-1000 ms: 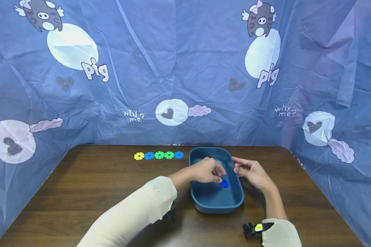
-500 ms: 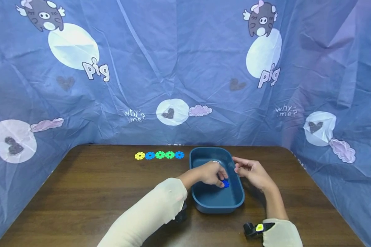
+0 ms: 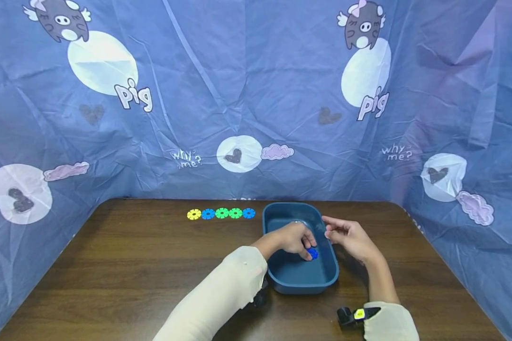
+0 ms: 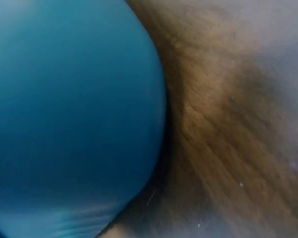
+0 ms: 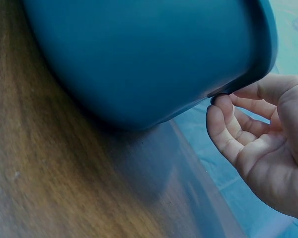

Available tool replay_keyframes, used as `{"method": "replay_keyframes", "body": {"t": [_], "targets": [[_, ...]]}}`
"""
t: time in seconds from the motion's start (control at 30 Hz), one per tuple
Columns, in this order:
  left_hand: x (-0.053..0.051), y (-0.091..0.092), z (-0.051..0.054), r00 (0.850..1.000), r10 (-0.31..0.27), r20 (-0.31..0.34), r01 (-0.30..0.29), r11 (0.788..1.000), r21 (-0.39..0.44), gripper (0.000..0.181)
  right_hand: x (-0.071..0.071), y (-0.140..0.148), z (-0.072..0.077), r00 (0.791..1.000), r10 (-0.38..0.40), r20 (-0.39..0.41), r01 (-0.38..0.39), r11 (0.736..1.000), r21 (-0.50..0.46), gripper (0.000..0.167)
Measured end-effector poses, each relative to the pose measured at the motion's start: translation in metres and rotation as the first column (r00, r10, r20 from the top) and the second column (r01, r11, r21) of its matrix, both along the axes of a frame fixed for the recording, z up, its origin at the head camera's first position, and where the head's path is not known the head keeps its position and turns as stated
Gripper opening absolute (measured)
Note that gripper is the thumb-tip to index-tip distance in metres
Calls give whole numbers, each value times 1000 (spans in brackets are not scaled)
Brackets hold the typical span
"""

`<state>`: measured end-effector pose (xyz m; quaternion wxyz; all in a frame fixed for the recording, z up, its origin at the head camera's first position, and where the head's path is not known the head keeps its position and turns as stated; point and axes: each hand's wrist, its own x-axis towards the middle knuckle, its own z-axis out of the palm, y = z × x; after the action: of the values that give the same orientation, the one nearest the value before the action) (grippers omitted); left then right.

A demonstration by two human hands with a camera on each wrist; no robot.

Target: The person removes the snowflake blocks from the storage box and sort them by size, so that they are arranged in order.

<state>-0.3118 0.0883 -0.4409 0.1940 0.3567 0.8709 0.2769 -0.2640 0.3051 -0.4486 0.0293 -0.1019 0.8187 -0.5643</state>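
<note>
A dark blue rectangular plastic box (image 3: 298, 275) stands on the table, right of centre in the head view. Inside it, my left hand (image 3: 291, 237) reaches down and pinches a blue slotted disc (image 3: 315, 254) between thumb and fingers, close to the box floor. My right hand (image 3: 353, 240) holds the box's right rim from outside; in the right wrist view its bent fingers (image 5: 223, 106) meet the rim. The left wrist view has only the outer wall of the box (image 4: 74, 109) and blurred wood, so the left fingers are hidden there.
Several slotted discs lie in a row left of the box's far end: a yellow disc (image 3: 194, 214), a blue one (image 3: 207, 214), green ones (image 3: 235, 213) and another blue one (image 3: 249, 213). A printed blue curtain (image 3: 239, 109) surrounds the brown wooden table (image 3: 132, 265).
My left hand has moved right and down inside the box, and its thumb and fingers have closed on the blue disc. The right hand has stayed at the rim.
</note>
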Motion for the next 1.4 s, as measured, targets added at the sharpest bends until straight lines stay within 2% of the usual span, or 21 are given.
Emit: {"method": "replay_keyframes", "body": {"t": [0.2,0.43,0.67,0.87,1.0,1.1,1.23,1.4], "targets": [[0,3,1,1000,9,16,-9,1000,-15,26,1,0,1,1000,3,-1,-3,1000,1,46],[-1,6,2,1000,-18,-2,18,999,-45,23,2,1,2,1000,-2,12,1,1000,9,46],[-2,6,2,1000,-25,-7,25,999,-33,24,3,1,3,1000,4,12,-5,1000,15,46],[-4,1,7,999,-15,39,14,999,31,16,3,1,4,1000,1,16,-1,1000,17,46],[-5,-6,15,994,3,111,-13,995,96,9,2,1,4,1000,6,18,-6,1000,13,46],[-8,-12,21,988,14,156,-39,987,158,12,2,1,4,1000,7,18,-8,1000,7,46],[-13,-26,31,987,22,159,-57,974,217,15,2,0,3,1000,3,13,-3,1000,-7,46],[-23,-52,40,985,72,156,-113,955,273,11,3,0,2,1000,2,4,-2,1000,-20,46]]}}
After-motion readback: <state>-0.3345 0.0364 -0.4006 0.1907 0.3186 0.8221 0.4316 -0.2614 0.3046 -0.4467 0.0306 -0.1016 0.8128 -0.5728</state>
